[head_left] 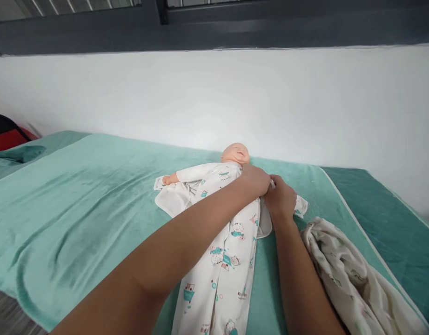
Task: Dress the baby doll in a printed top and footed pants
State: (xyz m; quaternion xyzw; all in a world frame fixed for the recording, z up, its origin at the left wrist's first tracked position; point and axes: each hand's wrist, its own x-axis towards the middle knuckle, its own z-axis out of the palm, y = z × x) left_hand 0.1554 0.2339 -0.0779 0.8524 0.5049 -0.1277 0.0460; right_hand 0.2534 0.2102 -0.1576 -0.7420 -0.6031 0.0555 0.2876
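Note:
A baby doll (pixel 235 151) lies on its back, its head toward the wall. It has a white printed baby romper (pixel 217 253) on and around it, patterned with teal bears and carts. My left hand (pixel 255 180) reaches across the doll's chest, its fingers closed on the romper's fabric at the right-hand side. Beside it, my right hand (pixel 280 196) is closed on the same bunched fabric near the sleeve. A printed cuff (pixel 300 206) sticks out past my right hand. On the left, the doll's bare hand (pixel 170 179) shows. The doll's other hand is hidden.
A crumpled cream printed cloth (pixel 354 274) lies beside my right forearm. The teal bed cover (pixel 82 204) is wrinkled on the left. Behind stands a white wall (pixel 165 97) under a dark window frame (pixel 214 28). A red and black item (pixel 8 137) sits far left.

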